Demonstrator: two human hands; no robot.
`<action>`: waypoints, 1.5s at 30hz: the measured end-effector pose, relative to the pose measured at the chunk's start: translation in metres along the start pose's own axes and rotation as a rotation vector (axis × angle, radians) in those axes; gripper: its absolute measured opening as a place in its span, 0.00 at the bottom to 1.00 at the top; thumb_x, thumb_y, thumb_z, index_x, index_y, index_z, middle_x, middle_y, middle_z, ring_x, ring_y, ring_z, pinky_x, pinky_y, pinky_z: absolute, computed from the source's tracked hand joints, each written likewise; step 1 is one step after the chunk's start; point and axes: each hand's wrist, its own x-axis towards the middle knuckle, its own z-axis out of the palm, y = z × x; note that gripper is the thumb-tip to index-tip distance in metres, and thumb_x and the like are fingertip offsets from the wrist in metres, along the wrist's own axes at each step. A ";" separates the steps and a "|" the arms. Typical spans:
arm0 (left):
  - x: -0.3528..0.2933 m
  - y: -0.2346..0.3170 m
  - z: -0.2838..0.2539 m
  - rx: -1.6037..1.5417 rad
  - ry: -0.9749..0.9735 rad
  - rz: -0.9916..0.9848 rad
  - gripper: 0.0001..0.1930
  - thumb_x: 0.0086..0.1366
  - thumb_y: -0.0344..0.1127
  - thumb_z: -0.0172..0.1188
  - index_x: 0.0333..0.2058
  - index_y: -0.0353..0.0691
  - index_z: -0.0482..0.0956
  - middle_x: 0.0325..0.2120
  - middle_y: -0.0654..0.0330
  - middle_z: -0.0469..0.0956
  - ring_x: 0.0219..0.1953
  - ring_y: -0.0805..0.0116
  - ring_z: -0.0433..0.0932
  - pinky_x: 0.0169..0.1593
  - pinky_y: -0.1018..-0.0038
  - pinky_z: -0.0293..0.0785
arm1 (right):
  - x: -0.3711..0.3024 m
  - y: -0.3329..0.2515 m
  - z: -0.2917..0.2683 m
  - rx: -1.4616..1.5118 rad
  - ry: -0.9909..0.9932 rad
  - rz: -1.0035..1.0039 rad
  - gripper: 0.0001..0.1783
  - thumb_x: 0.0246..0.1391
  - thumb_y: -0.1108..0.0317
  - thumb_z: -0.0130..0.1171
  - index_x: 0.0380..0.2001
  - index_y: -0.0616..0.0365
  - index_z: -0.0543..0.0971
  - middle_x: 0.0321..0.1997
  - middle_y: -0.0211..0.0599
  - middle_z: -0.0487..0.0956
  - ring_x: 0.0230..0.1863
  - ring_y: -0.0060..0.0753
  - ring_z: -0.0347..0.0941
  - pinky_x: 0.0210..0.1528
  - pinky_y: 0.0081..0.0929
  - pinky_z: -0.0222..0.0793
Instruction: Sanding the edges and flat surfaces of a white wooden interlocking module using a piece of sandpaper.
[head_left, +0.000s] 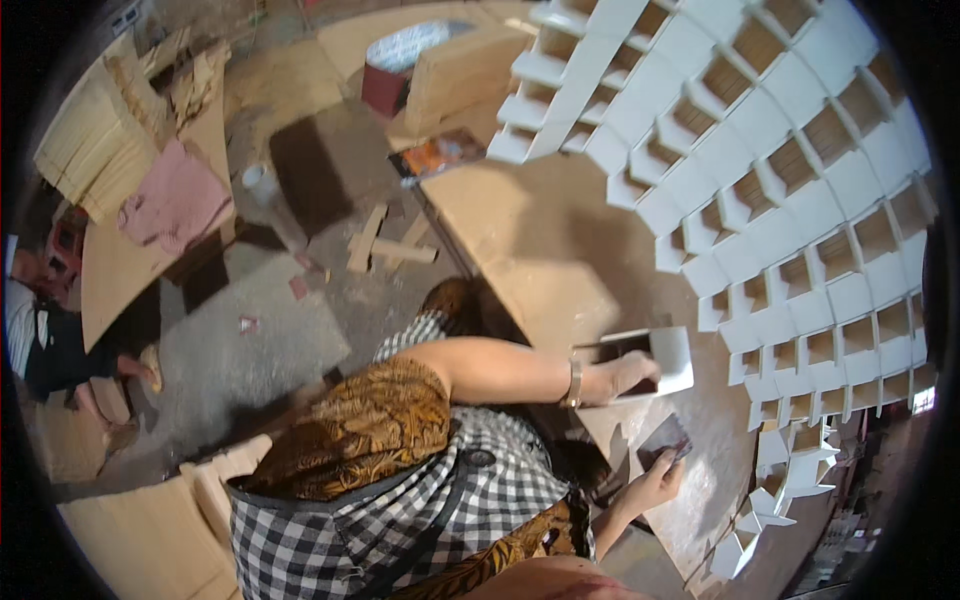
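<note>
Right of centre, a small white open-sided box (676, 362) rests on the workbench (540, 290). My left hand (628, 378), with a band on its wrist, reaches over the box's near wall. Its fingers curl over the wall into the hollow, partly hidden, and grip it. Below and apart from the box, my right hand (655, 487) pinches a thin dark grey sheet (664, 440) that looks like sandpaper. The sheet is just above or on the pale, dusty bench top; I cannot tell which.
Stacked white boxes (740, 150) curve along the bench's far and right side. A printed sheet (440, 157) lies at its left edge. Wood offcuts (385, 245) lie on the floor. A pink cloth (178, 200) covers part of a plywood board; another person (60, 350) sits far left.
</note>
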 end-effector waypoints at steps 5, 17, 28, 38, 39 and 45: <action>-0.016 0.023 0.013 0.536 0.174 0.142 0.17 0.59 0.41 0.53 0.33 0.27 0.75 0.24 0.64 0.75 0.26 0.77 0.68 0.32 0.78 0.66 | -0.013 0.004 0.022 0.087 0.029 0.033 0.13 0.53 0.66 0.48 0.30 0.68 0.72 0.22 0.31 0.68 0.24 0.23 0.61 0.26 0.22 0.59; -0.090 0.218 -0.012 1.620 0.361 0.561 0.25 0.61 0.50 0.44 0.47 0.34 0.67 0.43 0.46 0.71 0.46 0.51 0.69 0.51 0.66 0.63 | -0.017 0.027 0.039 0.606 0.013 0.236 0.11 0.58 0.67 0.41 0.38 0.65 0.65 0.32 0.39 0.69 0.29 0.30 0.69 0.35 0.46 0.75; -0.099 0.538 0.118 2.018 0.637 1.595 0.13 0.50 0.35 0.50 0.29 0.30 0.75 0.26 0.46 0.75 0.29 0.56 0.74 0.32 0.66 0.69 | -0.024 0.033 0.042 0.703 -0.053 0.259 0.11 0.58 0.67 0.42 0.39 0.64 0.65 0.36 0.39 0.68 0.35 0.30 0.68 0.40 0.47 0.74; 0.008 0.666 0.058 2.203 0.761 1.355 0.08 0.47 0.37 0.54 0.21 0.37 0.74 0.17 0.53 0.74 0.21 0.62 0.73 0.25 0.67 0.67 | -0.036 0.036 0.050 0.566 0.141 0.300 0.13 0.58 0.67 0.41 0.42 0.66 0.63 0.41 0.43 0.67 0.39 0.36 0.68 0.41 0.47 0.73; 0.011 0.676 0.047 2.254 0.738 1.335 0.08 0.47 0.37 0.54 0.20 0.38 0.74 0.16 0.54 0.74 0.20 0.63 0.72 0.25 0.67 0.67 | -0.037 0.038 0.051 0.538 0.154 0.300 0.14 0.58 0.67 0.40 0.43 0.66 0.62 0.42 0.45 0.67 0.39 0.37 0.68 0.41 0.47 0.73; 0.030 0.710 0.017 2.576 0.681 1.403 0.05 0.48 0.33 0.52 0.17 0.43 0.73 0.13 0.61 0.72 0.16 0.66 0.70 0.20 0.69 0.65 | -0.039 0.044 0.064 0.598 0.301 0.250 0.21 0.53 0.59 0.52 0.39 0.68 0.66 0.34 0.42 0.66 0.30 0.32 0.64 0.30 0.47 0.75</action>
